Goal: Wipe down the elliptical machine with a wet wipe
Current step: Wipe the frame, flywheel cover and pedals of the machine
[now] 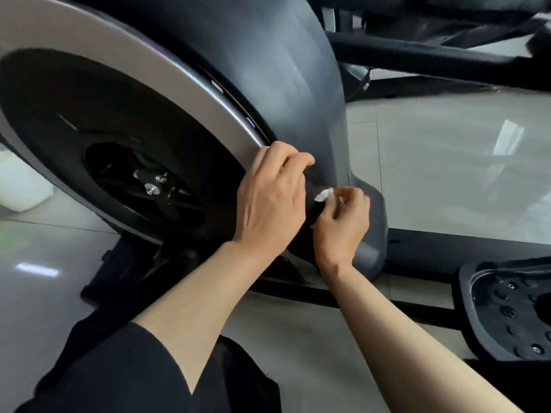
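Observation:
The elliptical machine's dark grey flywheel housing (286,73) fills the upper middle, with a silver ring and a black disc (98,138) on its left. My right hand (343,222) pinches a small crumpled white wet wipe (323,195) against the lower part of the housing. My left hand (271,198) rests on the housing just left of it, fingers curled over the seam beside the silver ring. Whether the left fingers hold anything is hidden.
A black base rail (417,311) runs across the glossy tiled floor (447,162). A black foot pedal (507,311) with studs lies at lower right. Dark frame bars (417,52) cross the top right. A white container (24,186) stands at far left.

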